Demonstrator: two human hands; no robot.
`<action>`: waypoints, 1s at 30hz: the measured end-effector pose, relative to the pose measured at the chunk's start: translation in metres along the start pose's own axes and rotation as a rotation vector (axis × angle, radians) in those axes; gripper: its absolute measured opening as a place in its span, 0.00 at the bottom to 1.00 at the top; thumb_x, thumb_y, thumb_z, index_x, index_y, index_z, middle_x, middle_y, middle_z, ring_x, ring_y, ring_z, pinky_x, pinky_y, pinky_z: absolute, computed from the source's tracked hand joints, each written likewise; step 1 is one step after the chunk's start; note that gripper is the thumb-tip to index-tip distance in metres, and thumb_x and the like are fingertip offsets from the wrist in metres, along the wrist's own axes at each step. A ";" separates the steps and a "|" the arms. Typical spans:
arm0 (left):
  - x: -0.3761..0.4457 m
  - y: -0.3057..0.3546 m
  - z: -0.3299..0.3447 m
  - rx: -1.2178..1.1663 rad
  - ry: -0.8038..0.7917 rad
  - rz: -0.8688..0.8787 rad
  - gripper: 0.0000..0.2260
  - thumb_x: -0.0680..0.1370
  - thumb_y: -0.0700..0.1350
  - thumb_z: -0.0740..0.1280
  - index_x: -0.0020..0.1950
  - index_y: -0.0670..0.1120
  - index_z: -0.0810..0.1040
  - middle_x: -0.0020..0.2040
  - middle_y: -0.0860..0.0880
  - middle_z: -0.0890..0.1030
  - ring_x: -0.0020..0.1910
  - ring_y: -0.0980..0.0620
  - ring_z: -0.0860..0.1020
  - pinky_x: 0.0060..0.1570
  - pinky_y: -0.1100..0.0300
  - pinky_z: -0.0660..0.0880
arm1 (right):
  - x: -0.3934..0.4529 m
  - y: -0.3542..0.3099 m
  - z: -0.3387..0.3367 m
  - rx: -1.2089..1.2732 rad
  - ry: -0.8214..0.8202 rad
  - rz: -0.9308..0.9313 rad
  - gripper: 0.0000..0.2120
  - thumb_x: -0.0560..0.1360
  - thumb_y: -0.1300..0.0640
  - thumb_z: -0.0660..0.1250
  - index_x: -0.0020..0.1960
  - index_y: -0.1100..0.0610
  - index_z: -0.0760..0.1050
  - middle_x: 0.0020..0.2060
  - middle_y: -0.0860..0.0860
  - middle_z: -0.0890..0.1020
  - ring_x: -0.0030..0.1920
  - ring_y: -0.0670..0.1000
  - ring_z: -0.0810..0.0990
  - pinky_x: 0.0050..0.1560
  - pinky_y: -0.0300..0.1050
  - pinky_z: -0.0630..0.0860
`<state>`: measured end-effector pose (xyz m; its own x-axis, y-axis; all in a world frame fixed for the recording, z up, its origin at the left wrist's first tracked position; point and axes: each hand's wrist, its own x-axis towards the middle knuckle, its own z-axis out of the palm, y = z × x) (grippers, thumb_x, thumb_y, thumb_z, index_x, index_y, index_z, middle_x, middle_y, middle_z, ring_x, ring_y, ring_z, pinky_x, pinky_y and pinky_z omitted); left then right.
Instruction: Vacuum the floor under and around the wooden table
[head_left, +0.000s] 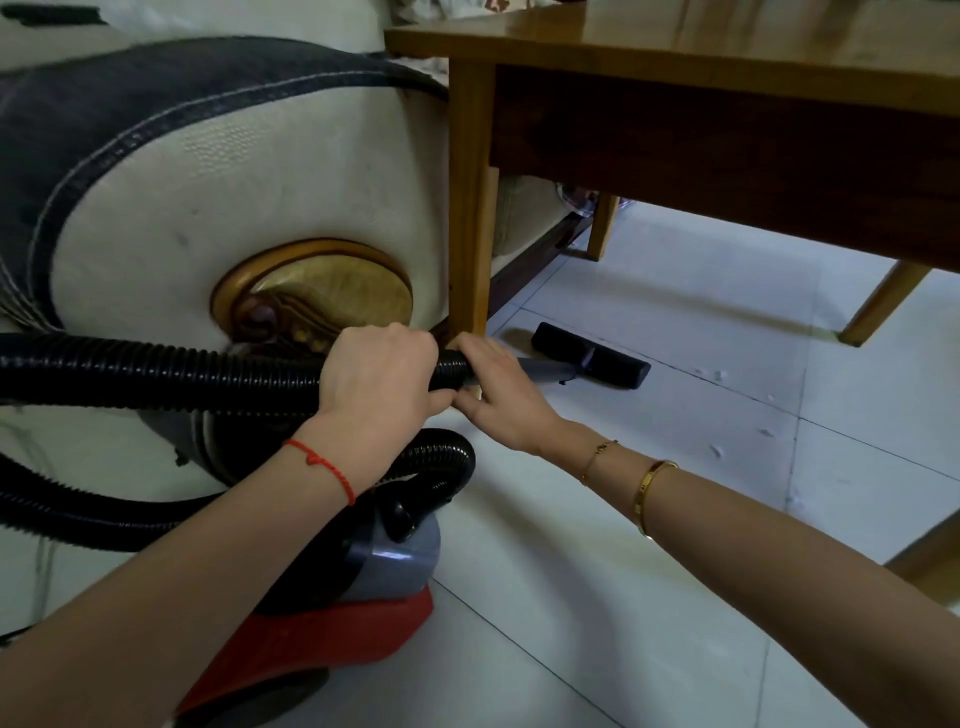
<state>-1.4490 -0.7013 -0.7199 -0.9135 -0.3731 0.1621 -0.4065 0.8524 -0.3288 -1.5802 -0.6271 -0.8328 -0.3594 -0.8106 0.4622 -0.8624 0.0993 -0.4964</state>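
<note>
**Both hands on the hose, nozzle just inside the near table leg**

I have my left hand (379, 382) wrapped over the top of the black ribbed hose (156, 371), fingers curled round it near its end. My right hand (498, 395) sits just ahead, fingers closed round the cuff where the hose meets the grey wand (550, 370); I cannot see the underside of that grip. The wand runs forward to the black floor head (592, 354), which lies flat on the white tiled floor (649, 519) just beside the nearest leg of the wooden table (727, 47), at the edge of the shadow under it.

As I judge it, the step is to sweep the head under the table. To do it well I would keep the head flat on the tiles, push in slow straight passes, steer past the leg, and lead toward the small white scraps (719, 451) lying to the right. The hose loops back by the vacuum body (363, 582), so I would watch for it snagging.

Count: two hands, one hose, one wand, one floor head, one vacuum body, three table legs fully in view, a few scattered scraps. The cream sofa arm (234, 208) stands close on the left.
</note>
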 end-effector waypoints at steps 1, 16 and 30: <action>0.000 0.000 0.001 0.002 0.003 -0.001 0.16 0.75 0.61 0.65 0.48 0.48 0.76 0.43 0.48 0.79 0.42 0.47 0.79 0.35 0.57 0.63 | 0.001 0.000 0.000 -0.004 0.000 0.001 0.09 0.72 0.59 0.66 0.50 0.56 0.69 0.43 0.51 0.74 0.44 0.52 0.69 0.47 0.51 0.69; 0.083 0.054 0.048 -0.080 -0.036 -0.048 0.19 0.76 0.61 0.64 0.54 0.46 0.75 0.46 0.48 0.80 0.43 0.49 0.80 0.35 0.58 0.67 | 0.028 0.102 -0.023 -0.135 -0.144 0.003 0.11 0.75 0.51 0.67 0.54 0.54 0.71 0.45 0.52 0.78 0.45 0.52 0.74 0.49 0.54 0.73; 0.173 0.090 0.084 -0.140 -0.063 -0.088 0.19 0.77 0.60 0.63 0.56 0.46 0.75 0.40 0.48 0.73 0.38 0.51 0.75 0.35 0.59 0.67 | 0.064 0.186 -0.038 -0.109 -0.225 0.075 0.14 0.78 0.49 0.64 0.58 0.56 0.72 0.46 0.51 0.75 0.45 0.48 0.67 0.43 0.41 0.61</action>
<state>-1.6450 -0.7194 -0.7995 -0.8754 -0.4671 0.1248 -0.4830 0.8563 -0.1828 -1.7769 -0.6392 -0.8676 -0.3459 -0.9054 0.2463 -0.8740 0.2154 -0.4355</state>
